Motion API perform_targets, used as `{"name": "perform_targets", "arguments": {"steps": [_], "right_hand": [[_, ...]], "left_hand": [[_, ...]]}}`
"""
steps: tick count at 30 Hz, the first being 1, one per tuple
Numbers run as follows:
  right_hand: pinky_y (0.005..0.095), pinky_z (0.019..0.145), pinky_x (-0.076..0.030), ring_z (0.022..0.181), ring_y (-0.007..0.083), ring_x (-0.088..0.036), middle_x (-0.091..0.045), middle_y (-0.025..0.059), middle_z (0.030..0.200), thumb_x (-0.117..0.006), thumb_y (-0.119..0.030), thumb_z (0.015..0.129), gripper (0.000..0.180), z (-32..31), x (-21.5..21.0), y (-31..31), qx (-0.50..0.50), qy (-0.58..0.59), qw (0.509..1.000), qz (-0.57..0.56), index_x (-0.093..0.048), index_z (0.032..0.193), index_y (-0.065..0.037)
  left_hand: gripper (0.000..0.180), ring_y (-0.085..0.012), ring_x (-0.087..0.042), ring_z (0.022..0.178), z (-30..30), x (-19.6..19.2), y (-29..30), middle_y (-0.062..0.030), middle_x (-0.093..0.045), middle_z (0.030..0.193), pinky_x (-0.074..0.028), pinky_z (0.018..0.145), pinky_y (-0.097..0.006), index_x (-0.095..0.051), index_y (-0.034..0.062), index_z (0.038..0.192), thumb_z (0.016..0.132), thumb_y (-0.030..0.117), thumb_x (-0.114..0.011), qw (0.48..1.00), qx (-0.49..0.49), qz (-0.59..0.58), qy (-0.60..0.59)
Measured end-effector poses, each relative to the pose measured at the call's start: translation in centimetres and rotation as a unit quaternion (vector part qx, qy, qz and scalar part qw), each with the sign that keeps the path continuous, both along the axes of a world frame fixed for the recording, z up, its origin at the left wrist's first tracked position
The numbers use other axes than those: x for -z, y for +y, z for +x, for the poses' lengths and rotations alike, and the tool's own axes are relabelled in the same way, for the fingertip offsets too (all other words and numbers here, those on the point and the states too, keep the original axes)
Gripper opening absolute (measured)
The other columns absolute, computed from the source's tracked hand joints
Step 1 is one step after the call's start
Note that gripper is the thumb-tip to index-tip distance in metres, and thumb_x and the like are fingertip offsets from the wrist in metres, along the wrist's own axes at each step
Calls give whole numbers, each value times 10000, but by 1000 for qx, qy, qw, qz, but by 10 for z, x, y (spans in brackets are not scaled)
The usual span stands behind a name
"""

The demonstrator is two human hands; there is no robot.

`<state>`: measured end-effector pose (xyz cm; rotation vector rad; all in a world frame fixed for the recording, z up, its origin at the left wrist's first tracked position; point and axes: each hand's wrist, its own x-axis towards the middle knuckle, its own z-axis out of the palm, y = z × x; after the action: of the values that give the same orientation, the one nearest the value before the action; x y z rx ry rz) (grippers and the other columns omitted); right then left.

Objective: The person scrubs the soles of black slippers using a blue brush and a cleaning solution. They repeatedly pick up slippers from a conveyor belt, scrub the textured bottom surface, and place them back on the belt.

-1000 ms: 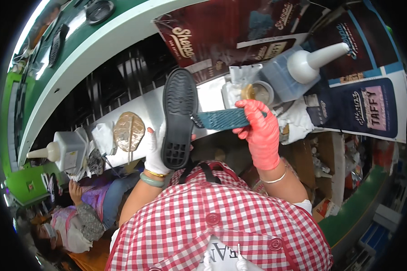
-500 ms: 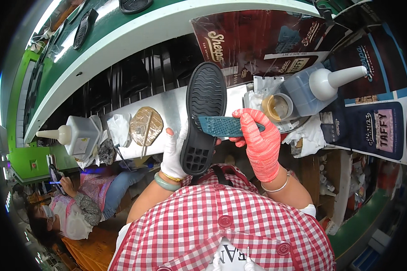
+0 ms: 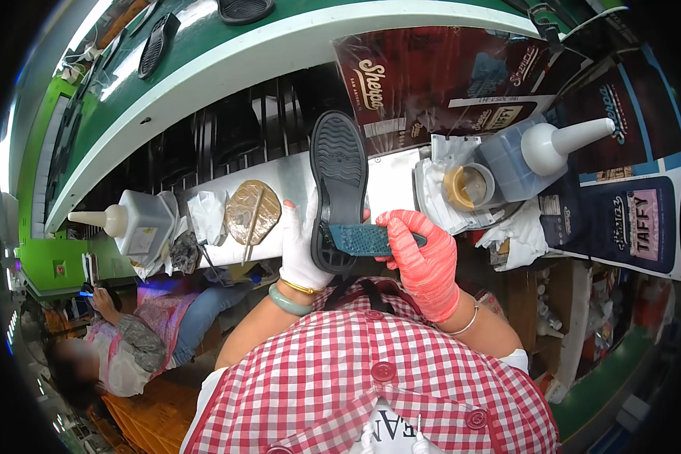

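Note:
A black rubber shoe sole [image 3: 340,163] stands lengthwise in front of me, its grooved face towards me. My left hand [image 3: 303,246], in a white glove with bare fingertips, is closed round the sole's left edge near its lower end. My right hand [image 3: 424,261], in a pink-red knit glove, pinches a flat teal tool [image 3: 363,240] with a speckled, textured face. The tool's far end lies across the lower part of the sole and covers some of its square-hollowed tread. Whether the tool has bristles I cannot tell.
On the right stand a white-nozzled bottle [image 3: 511,163] and a small round cup [image 3: 473,188] beside crumpled white tissue [image 3: 518,234]. A second bottle [image 3: 140,227] and a wrapped round pad with sticks [image 3: 250,216] are on the left. Another person [image 3: 144,333] sits at lower left.
The teal tool has moved down along the sole, over its lower part. My right hand has come lower with it, and the sole's lower end has risen slightly.

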<state>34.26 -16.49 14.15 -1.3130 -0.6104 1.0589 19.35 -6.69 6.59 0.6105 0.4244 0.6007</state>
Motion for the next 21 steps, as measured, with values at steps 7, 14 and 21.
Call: {"name": "perform_targets", "arguments": {"steps": [7,14,21], "right_hand": [[214,584,-482,641,77,-575,-639,59,809,-569,-120,903,179,-2,-8,-8,-45,-27,999,-4,-627,986,28],[231,581,-474,616,88,-577,-639,69,751,-568,-128,897,171,12,2,-9,-130,-134,980,74,-640,964,12],[238,593,-481,624,103,-582,-639,75,795,-549,-198,907,235,28,-16,4,-258,-119,958,43,-632,1003,-1]], "left_hand": [[790,-337,-487,1150,9,-21,-4,-192,-447,1298,-406,969,-485,-251,164,1427,863,703,-128,984,-53,-161,-59],[817,-336,-455,1192,4,-21,-4,-179,-412,1342,-357,1016,-477,-249,117,1426,867,701,-131,981,0,-182,-63],[888,-290,-411,1255,0,-28,-4,-153,-370,1401,-311,1060,-429,-250,79,1426,835,741,-215,972,78,-220,2]]}}
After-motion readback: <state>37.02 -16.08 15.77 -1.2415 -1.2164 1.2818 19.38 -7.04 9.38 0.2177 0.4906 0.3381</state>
